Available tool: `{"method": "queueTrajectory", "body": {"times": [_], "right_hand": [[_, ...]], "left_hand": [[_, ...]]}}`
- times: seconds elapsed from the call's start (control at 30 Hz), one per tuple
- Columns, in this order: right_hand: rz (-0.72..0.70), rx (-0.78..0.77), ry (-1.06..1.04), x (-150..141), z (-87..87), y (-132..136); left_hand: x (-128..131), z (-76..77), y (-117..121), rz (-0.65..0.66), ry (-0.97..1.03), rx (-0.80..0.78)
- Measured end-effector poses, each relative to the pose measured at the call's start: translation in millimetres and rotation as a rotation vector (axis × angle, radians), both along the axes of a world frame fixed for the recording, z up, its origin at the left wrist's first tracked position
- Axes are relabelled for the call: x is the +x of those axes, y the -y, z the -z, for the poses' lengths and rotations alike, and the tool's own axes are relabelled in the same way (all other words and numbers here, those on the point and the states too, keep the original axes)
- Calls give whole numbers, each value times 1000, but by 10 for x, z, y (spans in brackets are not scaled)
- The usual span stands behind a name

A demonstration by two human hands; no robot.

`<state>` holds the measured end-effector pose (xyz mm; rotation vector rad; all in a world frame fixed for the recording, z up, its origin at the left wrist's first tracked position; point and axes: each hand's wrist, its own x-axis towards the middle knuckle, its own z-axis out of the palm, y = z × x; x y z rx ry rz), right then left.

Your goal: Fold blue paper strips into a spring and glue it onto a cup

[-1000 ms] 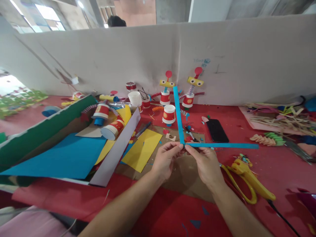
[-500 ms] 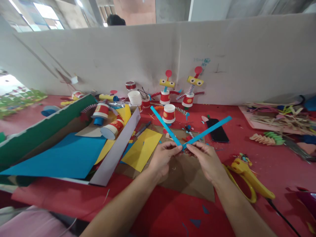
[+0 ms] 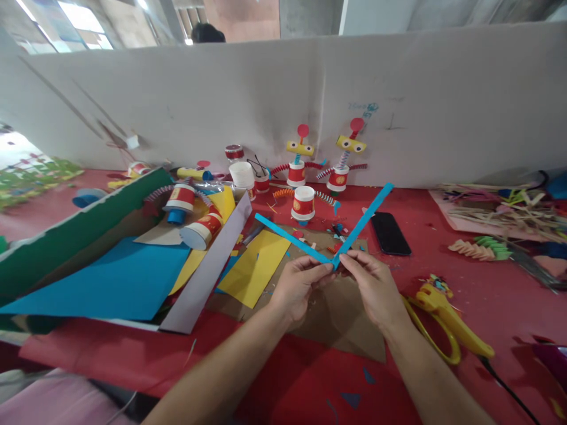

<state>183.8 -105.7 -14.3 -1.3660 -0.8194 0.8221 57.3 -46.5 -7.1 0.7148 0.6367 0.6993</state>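
Note:
Two blue paper strips [image 3: 365, 216] meet in a V, their near ends joined or overlapping between my fingertips. My left hand [image 3: 297, 287] pinches the strip that runs up to the left, close to the corner. On the other side of the corner, my right hand [image 3: 370, 284] grips the strip that points up and to the right. Both hands are above a brown cardboard sheet [image 3: 349, 330]. Beyond them stands a red and white paper cup [image 3: 303, 204] with orange and striped folded-paper arms. A yellow paper sheet [image 3: 257, 268] lies left of my left hand.
An open box [image 3: 208, 265] at left holds blue paper [image 3: 110, 277] and cup figures. Two finished-looking cup figures [image 3: 339, 177] stand by the white partition [image 3: 398, 112]. At right are a black phone [image 3: 390, 234], a yellow glue gun [image 3: 456, 321], yellow scissors [image 3: 436, 333] and a pile of paper strips [image 3: 500, 203].
The V of blue strips has turned counter-clockwise: its left arm has dropped lower and its right arm now points more steeply upward. Both hands keep hold near the corner.

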Motion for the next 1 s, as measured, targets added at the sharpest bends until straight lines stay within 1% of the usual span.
{"method": "queueTrajectory", "body": {"times": [0.2,0.33,0.43,0.53,0.6,0.73,0.83,0.9,1.0], "right_hand": [[15,12,135,-10,-50,34],[4,-1,165,-3,-68,44],[-18,0,138,-16,-81,41],[-91,27,55,-46,-71,31],[-124,28,40,-65,-46,22],[-79,-11,100,-92,-4,8],[-63,-26,157,-104,-17,11],[-57,-33,205,-105,-37,19],[-36,-41,259,-91,-57,33]], "left_hand": [[-11,-27,-1,-30,1,-53],[-10,-42,8,-33,5,-42],[2,-46,23,-69,-10,-24],[10,-33,41,-110,-7,3],[12,-19,51,-137,-13,24],[13,4,64,-180,-58,29],[16,8,74,-214,-69,26],[19,9,84,-210,-73,26],[22,8,102,-170,-78,32]]}}
